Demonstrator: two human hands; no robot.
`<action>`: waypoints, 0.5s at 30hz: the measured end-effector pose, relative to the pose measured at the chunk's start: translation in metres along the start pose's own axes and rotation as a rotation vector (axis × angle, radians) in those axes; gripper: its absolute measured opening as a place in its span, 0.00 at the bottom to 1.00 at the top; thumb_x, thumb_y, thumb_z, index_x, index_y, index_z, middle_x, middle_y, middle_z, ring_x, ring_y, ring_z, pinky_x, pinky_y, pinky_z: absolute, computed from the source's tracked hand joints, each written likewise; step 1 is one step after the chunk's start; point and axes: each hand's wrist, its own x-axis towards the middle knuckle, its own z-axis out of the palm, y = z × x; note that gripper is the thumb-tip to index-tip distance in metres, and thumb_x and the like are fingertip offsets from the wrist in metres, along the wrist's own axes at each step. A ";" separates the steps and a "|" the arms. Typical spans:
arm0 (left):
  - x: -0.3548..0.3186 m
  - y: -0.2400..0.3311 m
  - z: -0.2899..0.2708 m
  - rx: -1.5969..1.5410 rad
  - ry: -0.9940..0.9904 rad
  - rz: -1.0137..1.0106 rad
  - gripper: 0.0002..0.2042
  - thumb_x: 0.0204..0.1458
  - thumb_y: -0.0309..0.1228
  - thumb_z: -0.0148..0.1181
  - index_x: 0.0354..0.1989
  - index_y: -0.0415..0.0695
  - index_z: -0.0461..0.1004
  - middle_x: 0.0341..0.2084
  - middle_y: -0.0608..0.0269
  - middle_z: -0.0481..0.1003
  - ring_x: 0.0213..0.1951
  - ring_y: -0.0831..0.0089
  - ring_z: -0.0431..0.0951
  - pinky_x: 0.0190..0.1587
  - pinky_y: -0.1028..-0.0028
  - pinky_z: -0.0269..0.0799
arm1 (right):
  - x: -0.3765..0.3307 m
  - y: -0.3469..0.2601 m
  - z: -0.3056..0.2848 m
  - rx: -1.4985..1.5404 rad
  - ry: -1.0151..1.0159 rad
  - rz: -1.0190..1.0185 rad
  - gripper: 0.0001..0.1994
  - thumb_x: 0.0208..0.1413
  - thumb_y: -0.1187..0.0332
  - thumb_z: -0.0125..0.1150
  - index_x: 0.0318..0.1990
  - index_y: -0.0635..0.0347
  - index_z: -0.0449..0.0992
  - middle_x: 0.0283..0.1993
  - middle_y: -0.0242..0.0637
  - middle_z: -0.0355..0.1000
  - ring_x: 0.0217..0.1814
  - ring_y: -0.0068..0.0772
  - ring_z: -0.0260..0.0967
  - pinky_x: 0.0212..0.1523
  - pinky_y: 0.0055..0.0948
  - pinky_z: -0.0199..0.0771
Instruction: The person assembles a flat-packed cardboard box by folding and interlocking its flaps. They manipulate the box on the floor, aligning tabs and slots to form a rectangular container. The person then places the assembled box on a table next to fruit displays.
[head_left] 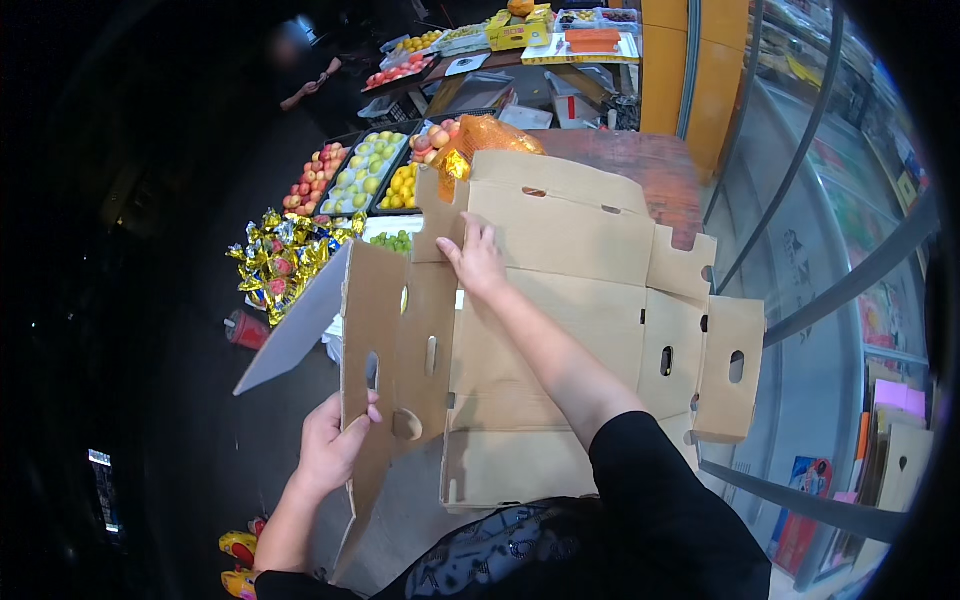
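A partly unfolded brown cardboard box (pixel 560 320) lies spread out in front of me, with hand holes, slots and notched flaps. Its left panels stand up at an angle, and one panel shows a white outer face. My left hand (pixel 335 440) is closed round the edge of an upright left panel, just below an oval hand hole. Higher up, my right hand (pixel 475 255) rests on the inner face near a crease, its fingers stretched and thumb apart. The surface beneath the box is largely hidden by it.
Beyond the box are trays of apples (pixel 318 180), green fruit (pixel 367 172) and oranges (pixel 400 187), and an orange mesh bag (pixel 490 135). Gold-wrapped fruit (pixel 285 265) sits left, above a red cup (pixel 246 329). A glass-fronted case (pixel 800 260) stands right. Another person (pixel 315 85) is far left.
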 end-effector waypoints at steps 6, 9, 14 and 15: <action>0.007 -0.012 0.009 -0.138 0.058 -0.015 0.10 0.55 0.22 0.52 0.44 0.38 0.73 0.33 0.67 0.75 0.37 0.81 0.72 0.43 0.78 0.68 | -0.053 -0.010 0.038 0.071 0.135 -0.200 0.24 0.59 0.62 0.55 0.59 0.58 0.58 0.52 0.56 0.60 0.50 0.62 0.66 0.50 0.52 0.69; 0.001 -0.016 0.013 -0.086 0.060 0.023 0.09 0.55 0.22 0.52 0.44 0.38 0.73 0.32 0.68 0.75 0.37 0.81 0.73 0.42 0.77 0.69 | -0.034 -0.005 0.033 -0.035 0.247 -0.327 0.23 0.58 0.64 0.55 0.58 0.58 0.58 0.50 0.54 0.61 0.48 0.60 0.67 0.46 0.50 0.72; -0.007 -0.014 0.004 0.124 0.037 0.094 0.10 0.52 0.23 0.55 0.42 0.39 0.73 0.31 0.62 0.77 0.36 0.71 0.78 0.42 0.72 0.72 | -0.006 -0.015 0.032 -0.012 0.154 -0.325 0.16 0.56 0.60 0.60 0.45 0.59 0.66 0.42 0.49 0.66 0.39 0.51 0.70 0.41 0.45 0.73; -0.012 -0.013 0.004 0.156 0.032 0.093 0.10 0.51 0.24 0.56 0.42 0.39 0.73 0.31 0.61 0.77 0.36 0.68 0.78 0.42 0.71 0.72 | 0.000 -0.014 0.031 0.065 -0.031 -0.266 0.16 0.54 0.60 0.62 0.42 0.60 0.67 0.39 0.46 0.67 0.37 0.46 0.70 0.39 0.42 0.73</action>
